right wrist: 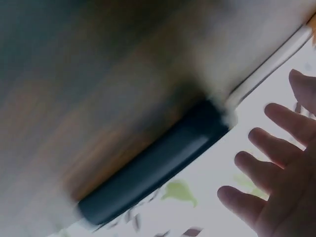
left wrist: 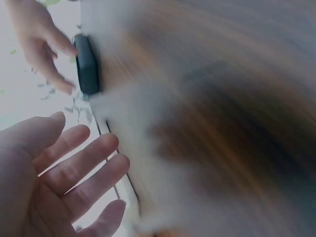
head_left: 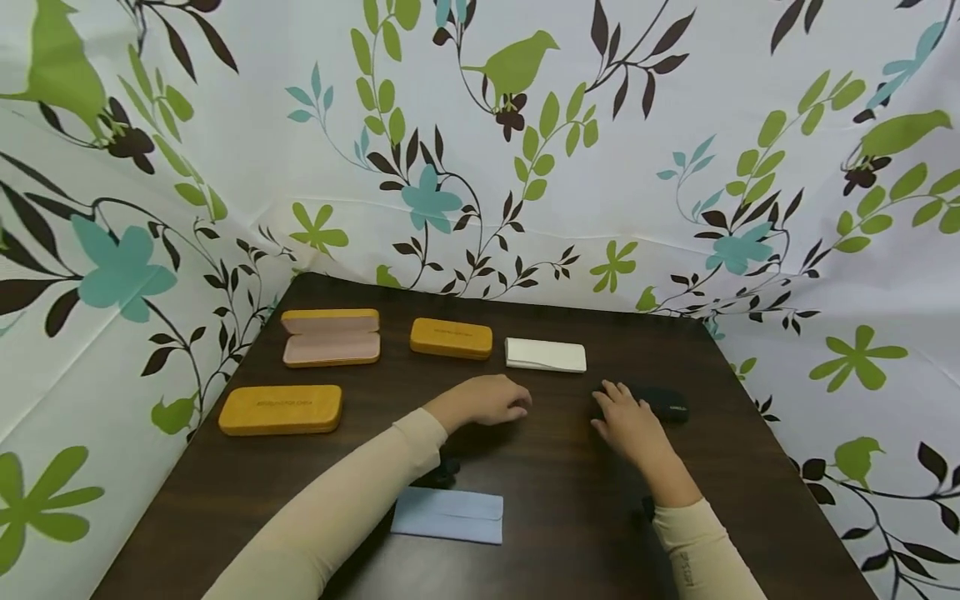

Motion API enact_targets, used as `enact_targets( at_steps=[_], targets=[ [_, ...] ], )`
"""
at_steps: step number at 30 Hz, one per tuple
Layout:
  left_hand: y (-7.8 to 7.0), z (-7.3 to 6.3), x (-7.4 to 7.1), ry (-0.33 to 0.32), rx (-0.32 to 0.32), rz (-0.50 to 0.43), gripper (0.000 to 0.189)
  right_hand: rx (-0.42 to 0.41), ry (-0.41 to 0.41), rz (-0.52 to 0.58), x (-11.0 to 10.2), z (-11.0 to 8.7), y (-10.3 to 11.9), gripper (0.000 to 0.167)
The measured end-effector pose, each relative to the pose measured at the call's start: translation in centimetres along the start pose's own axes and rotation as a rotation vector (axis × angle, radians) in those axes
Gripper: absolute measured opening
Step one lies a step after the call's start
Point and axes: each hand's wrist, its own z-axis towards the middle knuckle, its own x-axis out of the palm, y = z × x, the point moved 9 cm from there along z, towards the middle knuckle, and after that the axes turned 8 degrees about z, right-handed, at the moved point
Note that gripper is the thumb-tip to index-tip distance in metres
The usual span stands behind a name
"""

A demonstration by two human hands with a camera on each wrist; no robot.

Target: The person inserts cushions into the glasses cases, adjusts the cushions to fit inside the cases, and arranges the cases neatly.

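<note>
My left hand hovers over the middle of the table, its fingers loosely bent and holding nothing. Beyond it lies a white, flat glasses case. At the right, my right hand is over the left end of a dark green glasses case, covering part of it. In the right wrist view the spread fingers are apart from the dark case, with nothing in them. The left wrist view also has the dark case beside the right hand.
An open yellow case, a shut yellow case and another yellow case lie on the dark table. Nearer are a light blue pouch and a small black object, partly behind the left sleeve. Patterned cloth surrounds the table.
</note>
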Motion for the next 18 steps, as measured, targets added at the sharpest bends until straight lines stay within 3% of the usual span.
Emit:
enact_targets(
  at_steps=[3,6,9,13,18],
  targets=[
    [2.8,-3.4,-0.3,-0.009,-0.06,-0.018,0.025,-0.083,0.027,0.022,0.7,0.6,3.9,0.038],
    [4.3,-6.6,-0.1,0.001,-0.094,-0.025,0.019,-0.157,0.066,0.084,1.3,0.4,7.6,0.024],
    [4.1,-8.9,0.1,0.032,-0.073,-0.044,0.013,-0.245,0.129,0.191,1.5,-0.4,10.8,0.017],
    [3.2,-11.9,0.4,0.079,-0.06,-0.097,0.013,-0.373,0.259,0.328,2.4,-1.5,15.0,0.019],
    [2.8,-14.5,1.2,0.105,-0.101,-0.098,0.027,-0.402,0.353,0.333,4.0,-2.2,17.8,0.04]
  ],
)
